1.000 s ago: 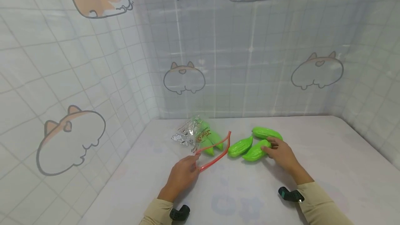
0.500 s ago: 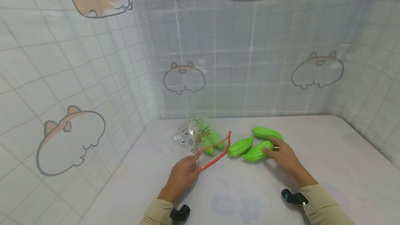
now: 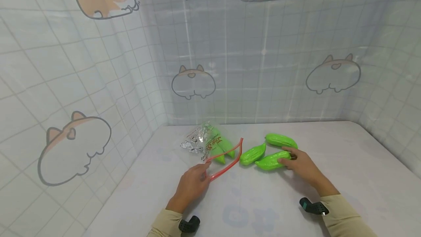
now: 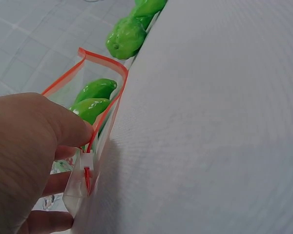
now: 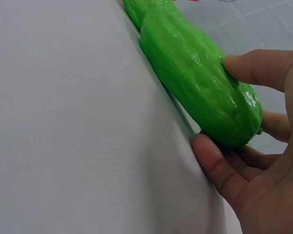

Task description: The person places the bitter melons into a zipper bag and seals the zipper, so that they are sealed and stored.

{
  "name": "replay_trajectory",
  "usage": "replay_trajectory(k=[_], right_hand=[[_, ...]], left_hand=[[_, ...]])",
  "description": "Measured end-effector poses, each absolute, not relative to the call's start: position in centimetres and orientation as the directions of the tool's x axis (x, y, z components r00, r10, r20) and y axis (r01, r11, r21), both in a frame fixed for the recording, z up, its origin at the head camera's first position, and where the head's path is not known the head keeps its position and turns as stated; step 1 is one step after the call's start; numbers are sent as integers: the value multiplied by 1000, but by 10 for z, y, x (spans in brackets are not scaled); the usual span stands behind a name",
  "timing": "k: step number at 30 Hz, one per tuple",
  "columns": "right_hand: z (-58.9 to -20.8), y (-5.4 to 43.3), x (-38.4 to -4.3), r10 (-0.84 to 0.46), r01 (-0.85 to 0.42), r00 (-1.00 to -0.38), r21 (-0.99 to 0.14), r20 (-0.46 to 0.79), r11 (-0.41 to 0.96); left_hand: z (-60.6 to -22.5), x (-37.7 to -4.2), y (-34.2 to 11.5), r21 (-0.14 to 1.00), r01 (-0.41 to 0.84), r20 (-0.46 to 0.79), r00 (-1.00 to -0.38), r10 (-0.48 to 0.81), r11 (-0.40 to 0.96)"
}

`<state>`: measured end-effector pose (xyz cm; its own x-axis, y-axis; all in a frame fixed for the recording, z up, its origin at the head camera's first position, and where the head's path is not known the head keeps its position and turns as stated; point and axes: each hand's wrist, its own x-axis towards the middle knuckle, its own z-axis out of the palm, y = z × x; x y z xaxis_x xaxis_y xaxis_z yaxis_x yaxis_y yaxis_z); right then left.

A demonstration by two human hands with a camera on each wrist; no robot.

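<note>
My left hand pinches the near corner of a clear zip bag, thumb over its red-edged mouth. That mouth gapes toward the right, and two bright green bitter melons lie inside. With thumb and fingers, my right hand holds the blunt end of another bitter melon, whose narrow tip points left. Just left of it, a loose bitter melon lies near the bag's mouth. Behind the held one is a further bitter melon, close to my right fingertips.
Everything rests on a white-covered table. A tiled-pattern curtain with cartoon dogs rises at the back and both sides. Black straps sit at the wrists, by beige sleeves.
My right hand has shifted slightly right and toward me, swinging the blunt end of the held bitter melon round so it lies more level. My left hand and the bag have stayed put.
</note>
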<state>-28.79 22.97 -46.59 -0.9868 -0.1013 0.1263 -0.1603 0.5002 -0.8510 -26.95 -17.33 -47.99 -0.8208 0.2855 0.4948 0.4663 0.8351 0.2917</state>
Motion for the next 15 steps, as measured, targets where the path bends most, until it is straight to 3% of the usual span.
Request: replay_trajectory(k=[15], right_hand=[[-467,235,-285,-102,-142,-989,-849,104,508]], left_hand=[[-479,-268,-174,288,469,489,-821,293,835]])
